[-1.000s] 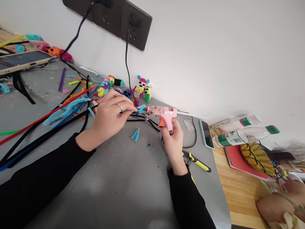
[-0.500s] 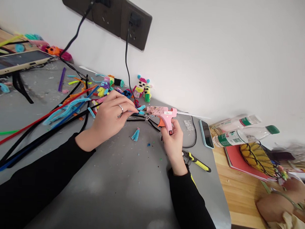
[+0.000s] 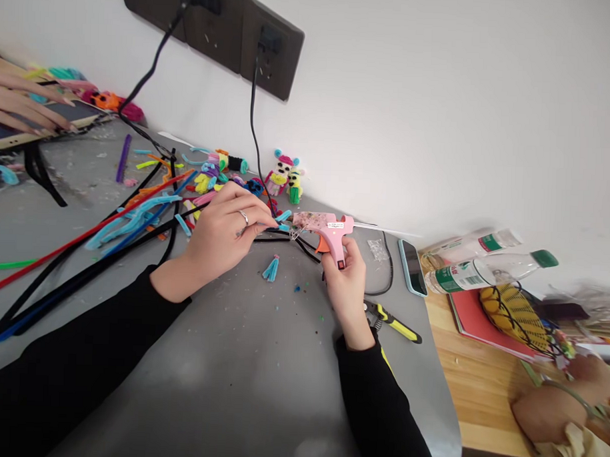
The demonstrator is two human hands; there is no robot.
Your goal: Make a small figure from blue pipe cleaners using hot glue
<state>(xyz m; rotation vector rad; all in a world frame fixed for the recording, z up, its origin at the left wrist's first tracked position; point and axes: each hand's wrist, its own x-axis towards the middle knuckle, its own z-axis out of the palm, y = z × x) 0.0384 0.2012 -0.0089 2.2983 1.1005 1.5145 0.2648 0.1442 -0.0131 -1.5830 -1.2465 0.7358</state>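
Note:
My right hand (image 3: 347, 276) is wrapped round the handle of a pink hot glue gun (image 3: 318, 222) with an orange trigger; a glue stick pokes out of its back end. The nozzle points left. Between the fingertips of my left hand (image 3: 230, 222), which wears a ring, is a light blue pipe cleaner piece (image 3: 284, 216), close against the nozzle. Whether the two touch I cannot tell. Below them, a small blue pipe cleaner tassel (image 3: 270, 268) with a pink top lies on the grey table (image 3: 219, 385).
Finished pipe cleaner dolls (image 3: 279, 173) stand by the wall. Loose pipe cleaners (image 3: 135, 216) lie to the left. Yellow-handled pliers (image 3: 399, 325), a phone (image 3: 412, 267) and plastic bottles (image 3: 463, 275) are at the right. Another person's hand (image 3: 26, 105) is over a tablet-like device (image 3: 83, 116).
Another person's hand has come in at the upper left, over the dark-screened device. My two hands and the glue gun have hardly moved.

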